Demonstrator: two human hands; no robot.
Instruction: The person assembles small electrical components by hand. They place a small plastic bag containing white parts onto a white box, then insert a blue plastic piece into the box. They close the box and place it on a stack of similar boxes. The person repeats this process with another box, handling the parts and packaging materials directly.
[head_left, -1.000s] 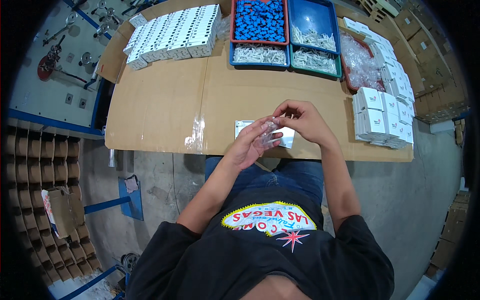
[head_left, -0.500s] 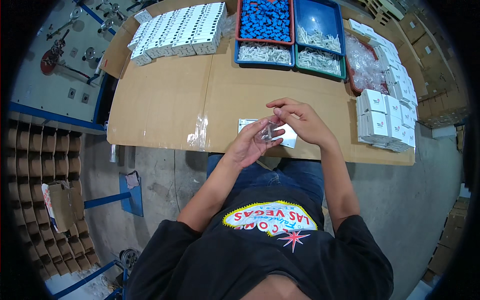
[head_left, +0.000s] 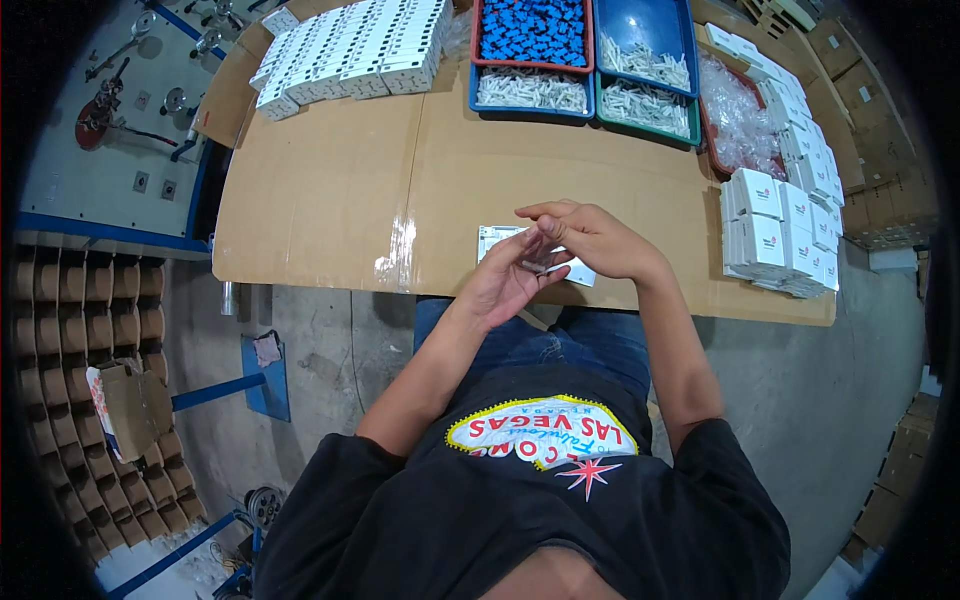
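My left hand [head_left: 505, 278] is turned palm up near the table's front edge, its fingers curled round a small clear plastic bag [head_left: 538, 262]. A small whitish piece shows inside the bag, too blurred to name. From the right, my right hand [head_left: 598, 240] reaches over it, thumb and fingers closed at the bag's upper end and hiding part of it. Beneath both hands a flat white box [head_left: 490, 240] lies on the cardboard-covered table [head_left: 320, 210], mostly covered by them.
White boxes stand in rows [head_left: 355, 50] at the back left and in stacks [head_left: 760, 235] at the right. At the back are a red tray [head_left: 476, 40] of blue pieces and blue and green trays of white pieces. Clear bags [head_left: 740, 120] fill a reddish tray beside the right stacks.
My right hand has moved slightly left, over my left hand, and its fingers now cover more of the bag. My left hand stays nearly in place. The view has shifted a little.
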